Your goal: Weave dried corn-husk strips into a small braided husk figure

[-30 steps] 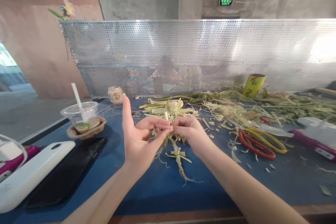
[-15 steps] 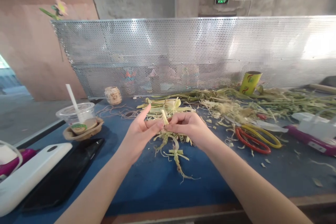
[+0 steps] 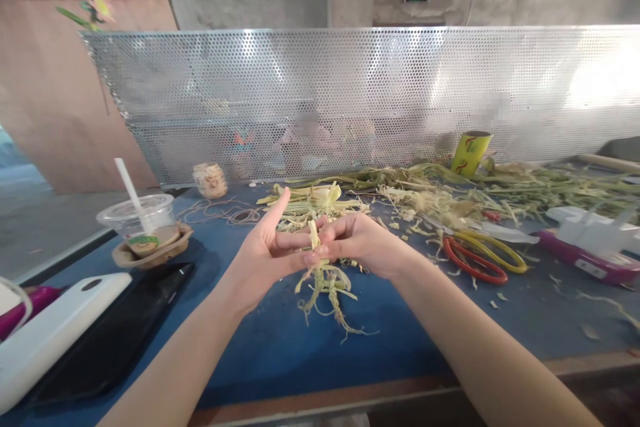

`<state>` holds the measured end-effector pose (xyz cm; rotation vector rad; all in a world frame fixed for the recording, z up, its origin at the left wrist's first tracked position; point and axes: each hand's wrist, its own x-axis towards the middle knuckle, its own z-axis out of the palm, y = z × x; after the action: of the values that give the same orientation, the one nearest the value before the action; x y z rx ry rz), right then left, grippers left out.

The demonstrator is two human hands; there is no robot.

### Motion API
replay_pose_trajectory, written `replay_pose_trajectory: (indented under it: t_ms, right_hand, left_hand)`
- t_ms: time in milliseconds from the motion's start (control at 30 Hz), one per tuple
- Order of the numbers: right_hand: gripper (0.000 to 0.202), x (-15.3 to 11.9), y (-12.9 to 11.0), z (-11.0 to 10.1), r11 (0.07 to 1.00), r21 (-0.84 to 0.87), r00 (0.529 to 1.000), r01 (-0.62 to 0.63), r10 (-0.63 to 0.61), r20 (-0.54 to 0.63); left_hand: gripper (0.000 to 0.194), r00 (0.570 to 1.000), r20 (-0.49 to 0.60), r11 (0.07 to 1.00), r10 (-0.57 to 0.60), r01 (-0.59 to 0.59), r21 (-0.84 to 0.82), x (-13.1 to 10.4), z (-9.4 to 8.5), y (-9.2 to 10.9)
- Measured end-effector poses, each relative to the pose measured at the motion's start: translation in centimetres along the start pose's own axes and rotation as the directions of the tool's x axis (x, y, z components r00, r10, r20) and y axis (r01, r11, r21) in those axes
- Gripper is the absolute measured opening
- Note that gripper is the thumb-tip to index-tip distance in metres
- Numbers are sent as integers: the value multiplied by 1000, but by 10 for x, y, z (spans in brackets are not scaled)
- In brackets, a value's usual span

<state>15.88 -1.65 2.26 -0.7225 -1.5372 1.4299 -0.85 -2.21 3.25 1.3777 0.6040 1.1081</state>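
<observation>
Over the middle of the blue table, both my hands meet at a pale green plant strip (image 3: 314, 232). My left hand (image 3: 260, 255) pinches it from the left, with one finger pointing up. From the right, the thumb and fingertips of my right hand (image 3: 367, 245) are closed on the same strip. Below the fingertips hangs a knotted plant piece (image 3: 336, 298) with thin, frayed, root-like ends. The fingers hide how the strip joins this piece. Just behind my hands lies a small pile of cut stalks (image 3: 300, 199).
Scissors with red and yellow handles (image 3: 477, 260) lie at right, near a purple power strip (image 3: 587, 257). Dried stalks (image 3: 540, 187) spread along the back right, beside a yellow tube (image 3: 470, 155). A lidded cup (image 3: 150, 217), black phone (image 3: 113, 333) and white power bank (image 3: 65, 333) stand left.
My fingertips have drawn closer together on the strip and sit slightly lower. The dangling piece has shifted and now hangs from beneath the fingers. The whole view has moved slightly.
</observation>
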Motion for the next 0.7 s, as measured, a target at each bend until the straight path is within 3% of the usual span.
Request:
replay_pose_trajectory:
  t_ms: [133,267,333,433,533,633,700]
  right_hand:
    - [14,-1,1,3,995,90,998,-47,43,54]
    - [24,1,1,7,982,137,991,-131,131,8]
    - [26,2,3,9,984,145,993,-108,115,-35]
    - [23,4,5,11,999,18,986,29,-25,-163]
    - [16,3,4,17,970,-207,935,124,-184,-302]
    - [12,0,1,24,890,-430,883,149,-316,-347]
    - [11,-3,1,29,783,-596,836,180,-440,-327]
  left_hand:
    - [116,999,34,999,-35,36,-29,1,-3,1]
    - [115,998,40,994,-46,50,-101,3,-7,-4]
    - [112,1000,12,991,-4,6,-132,5,-7,-6]
    - [113,989,-119,988,87,-101,-116,6,-4,-6]
    - [115,941,-291,982,170,-186,-28,5,0,-4]
    - [109,903,-383,980,195,-195,39,5,3,-2]
    - [106,893,-406,980,194,-193,42,5,4,-2]
